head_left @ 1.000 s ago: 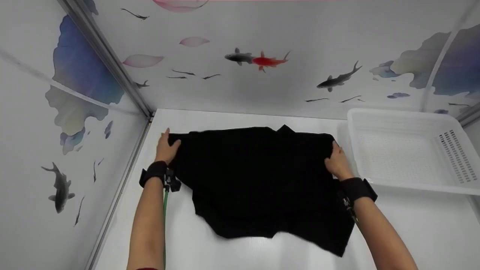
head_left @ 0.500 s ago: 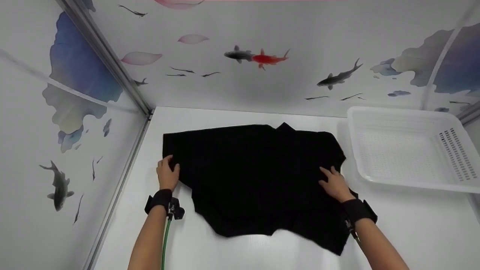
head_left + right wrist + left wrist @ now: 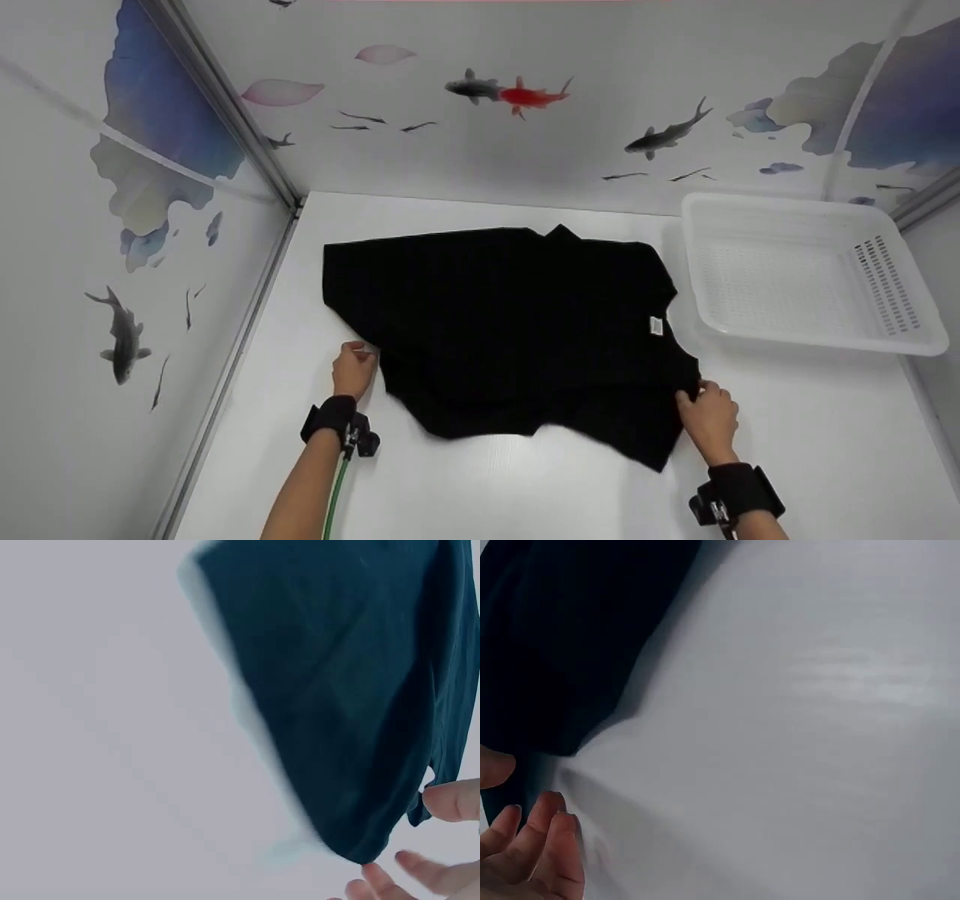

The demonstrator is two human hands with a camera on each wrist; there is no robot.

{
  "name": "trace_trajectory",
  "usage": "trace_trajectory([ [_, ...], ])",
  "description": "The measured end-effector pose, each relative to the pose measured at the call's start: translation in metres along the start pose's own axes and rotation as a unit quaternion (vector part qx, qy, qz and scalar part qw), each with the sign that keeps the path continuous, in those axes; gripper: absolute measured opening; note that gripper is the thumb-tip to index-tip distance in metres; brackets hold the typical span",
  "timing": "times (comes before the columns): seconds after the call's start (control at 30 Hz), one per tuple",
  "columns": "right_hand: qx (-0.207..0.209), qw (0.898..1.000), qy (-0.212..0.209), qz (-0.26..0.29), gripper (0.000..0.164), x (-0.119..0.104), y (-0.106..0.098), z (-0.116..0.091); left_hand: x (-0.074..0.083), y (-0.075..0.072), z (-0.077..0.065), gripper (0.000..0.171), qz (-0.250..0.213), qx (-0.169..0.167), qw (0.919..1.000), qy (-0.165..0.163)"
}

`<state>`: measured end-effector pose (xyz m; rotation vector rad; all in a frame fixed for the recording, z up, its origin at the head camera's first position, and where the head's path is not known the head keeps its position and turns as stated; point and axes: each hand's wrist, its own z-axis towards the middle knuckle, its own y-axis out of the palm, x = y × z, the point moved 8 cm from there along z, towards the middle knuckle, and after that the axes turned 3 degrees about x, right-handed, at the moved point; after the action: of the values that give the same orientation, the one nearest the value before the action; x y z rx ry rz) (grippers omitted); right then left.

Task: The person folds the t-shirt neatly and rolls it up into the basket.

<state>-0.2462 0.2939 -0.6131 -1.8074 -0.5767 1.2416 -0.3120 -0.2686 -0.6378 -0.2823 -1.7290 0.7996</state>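
Note:
A black short-sleeved shirt point(image 3: 495, 322) lies spread on the white table, with a small white label point(image 3: 656, 326) near its right edge. My left hand point(image 3: 354, 369) is at the shirt's left edge. In the left wrist view its thumb point(image 3: 493, 768) is apart from the bent fingers point(image 3: 536, 836), and dark cloth shows between them. My right hand point(image 3: 709, 420) is at the lower right of the shirt. In the right wrist view the thumb and fingers are spread apart, and one fingertip point(image 3: 369, 870) meets the shirt's hanging edge.
A white perforated plastic basket point(image 3: 795, 277) stands at the back right of the table point(image 3: 495, 480). White panels printed with fish rise at the back and left point(image 3: 67, 225). A green cable point(image 3: 336, 495) runs from the left wrist camera.
Both hands have left the shirt's upper corners and moved down along its sides. The right hand has also moved outward, and the white label has come into sight.

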Motion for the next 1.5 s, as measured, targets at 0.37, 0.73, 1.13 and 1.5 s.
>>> trace_trajectory([
  [0.37,-0.055,0.998,0.02,0.008,0.023,-0.001,0.022,-0.012,-0.007,0.004,-0.012,0.03,0.013,0.035,0.9962,-0.078],
  [0.73,0.068,0.995,0.019,0.069,0.012,0.018,0.002,-0.014,-0.074,-0.06,-0.061,0.05,0.018,0.04,0.9814,-0.187],
  [1.13,0.009,0.992,0.011,0.129,0.027,0.037,0.012,-0.028,-0.071,-0.069,-0.071,0.048,0.14,-0.047,0.9823,-0.115],
  [1.5,0.017,0.99,-0.031,0.135,0.016,0.036,0.014,-0.038,-0.091,-0.095,-0.102,0.035,0.147,0.053,0.9753,-0.156],
])
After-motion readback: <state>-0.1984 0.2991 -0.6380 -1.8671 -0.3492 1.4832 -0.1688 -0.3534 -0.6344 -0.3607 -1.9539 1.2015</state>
